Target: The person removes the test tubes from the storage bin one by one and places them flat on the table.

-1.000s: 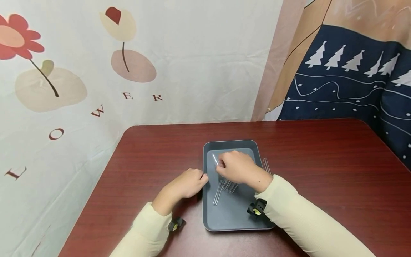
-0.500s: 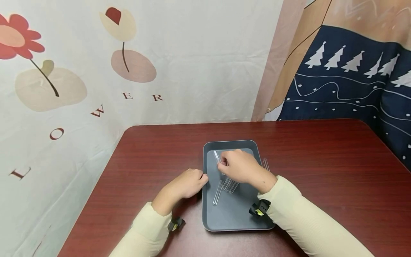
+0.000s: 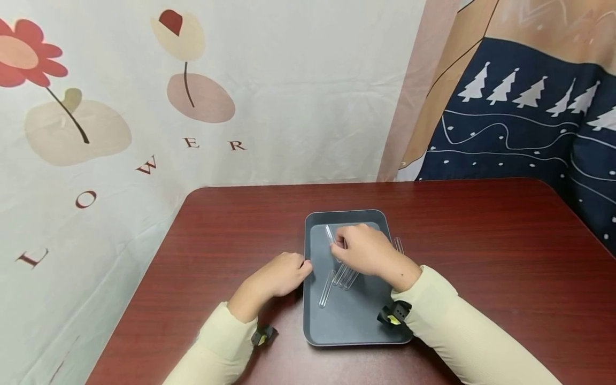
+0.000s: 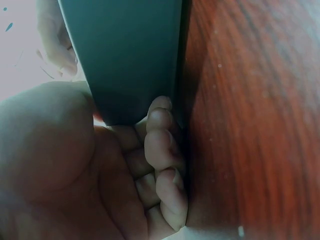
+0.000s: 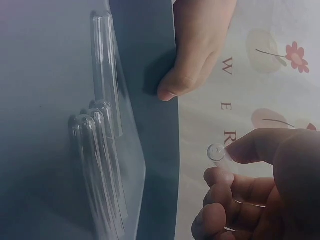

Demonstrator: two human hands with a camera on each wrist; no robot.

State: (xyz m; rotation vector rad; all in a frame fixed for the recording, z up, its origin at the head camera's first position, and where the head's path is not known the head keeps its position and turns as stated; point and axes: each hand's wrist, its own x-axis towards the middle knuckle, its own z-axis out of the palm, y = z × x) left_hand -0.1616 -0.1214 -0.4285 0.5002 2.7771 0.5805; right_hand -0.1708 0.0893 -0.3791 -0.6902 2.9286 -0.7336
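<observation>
My right hand (image 3: pixel 368 248) is over the far half of a grey tray (image 3: pixel 332 326), pinching a clear glass test tube (image 3: pixel 329 232) between thumb and fingertips. The right wrist view shows the held test tube (image 5: pixel 216 151) by its rounded end, with the hand's other fingers curled below. Below this hand, several more test tubes (image 5: pixel 97 175) lie side by side on the tray floor, and one test tube (image 3: pixel 326 289) lies slightly apart at their left. My left hand (image 3: pixel 284 274) grips the tray's left side, thumb over the rim and fingers curled against the outer wall (image 4: pixel 127 55).
Just beyond the tray's right edge, clear tubes (image 3: pixel 399 245) show on the reddish-brown table (image 3: pixel 231 224), partly hidden by the right forearm. A printed cloth (image 3: pixel 298 107) with flowers hangs behind the table, and a dark blue cloth (image 3: pixel 510 133) with trees hangs at the right.
My right hand has shifted slightly to the right with the test tube in its fingers. The left hand, the tray and the tubes lying in it stay where they were.
</observation>
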